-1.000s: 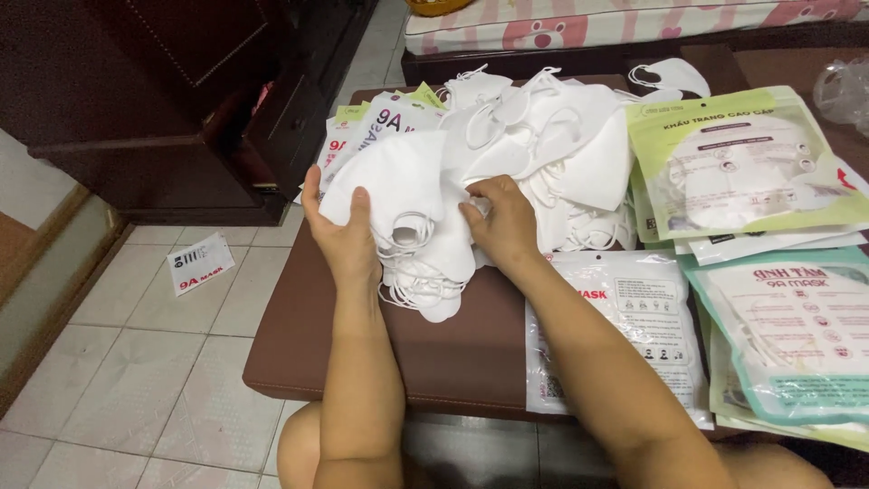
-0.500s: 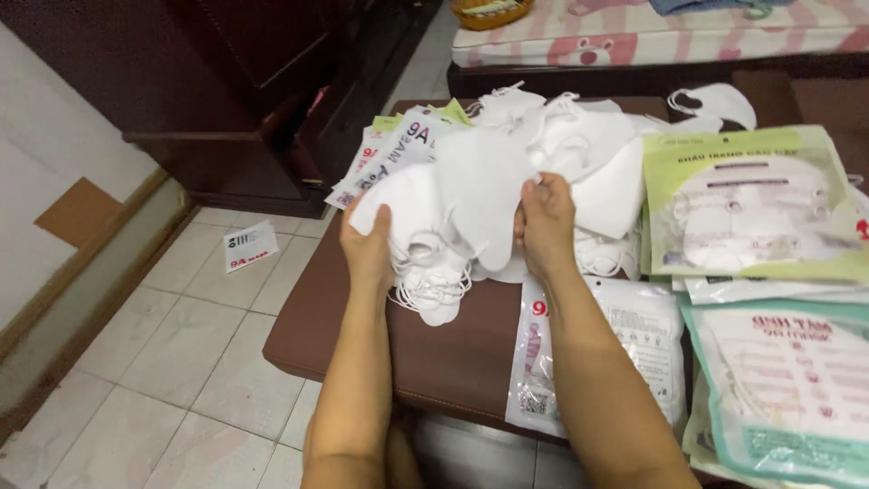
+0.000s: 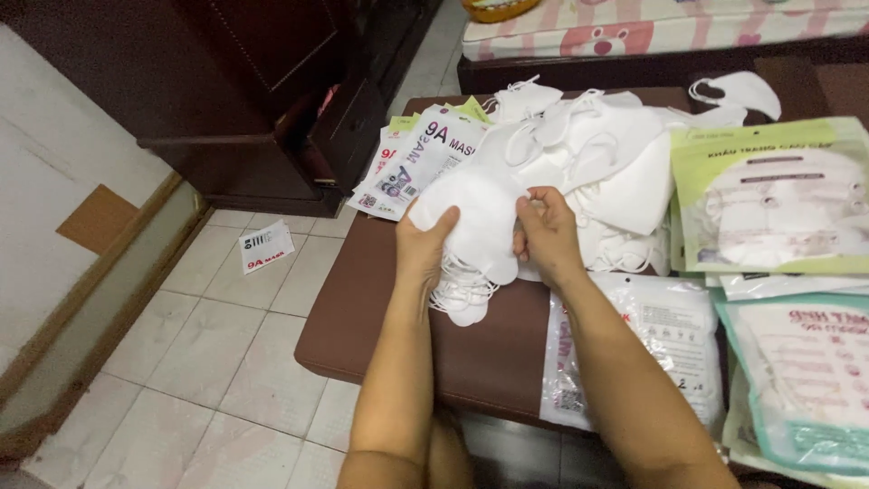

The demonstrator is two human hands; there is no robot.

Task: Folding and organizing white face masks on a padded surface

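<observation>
**Both hands clamped on a stack of white face masks**

While the stack of white face masks (image 3: 472, 237) sits upright between them, the left hand (image 3: 423, 254) and the right hand (image 3: 546, 237) grip it from opposite sides, fingers closed on its edges. The left hand has its fingers on the front face of the stack; the right hand's fingers curl over the top right edge. The stack is held just above the near left part of the brown counter (image 3: 389, 317), its elastic ear loops (image 3: 460, 292) hanging in a bunch below the hands.

Right behind the stack, and touching it, lies a loose heap of white masks (image 3: 602, 158) spread across the middle of the counter. One single mask (image 3: 744, 91) lies apart at the far right corner. To the left of the heap, a fan of empty printed mask bags (image 3: 418, 163) overhangs the counter's far left edge.

Just beside the right forearm lies a clear filled mask packet (image 3: 665, 349). Further right are a green-topped mask packet (image 3: 769, 195) and, nearer, a teal-edged mask packet (image 3: 810, 380).

On the tiled floor (image 3: 208, 362), well apart from the counter, lies one more small printed bag (image 3: 266, 245). A dark wooden cabinet (image 3: 262, 91) stands at the far left, and a bed with a pink striped sheet (image 3: 652, 27) runs along the far side.
</observation>
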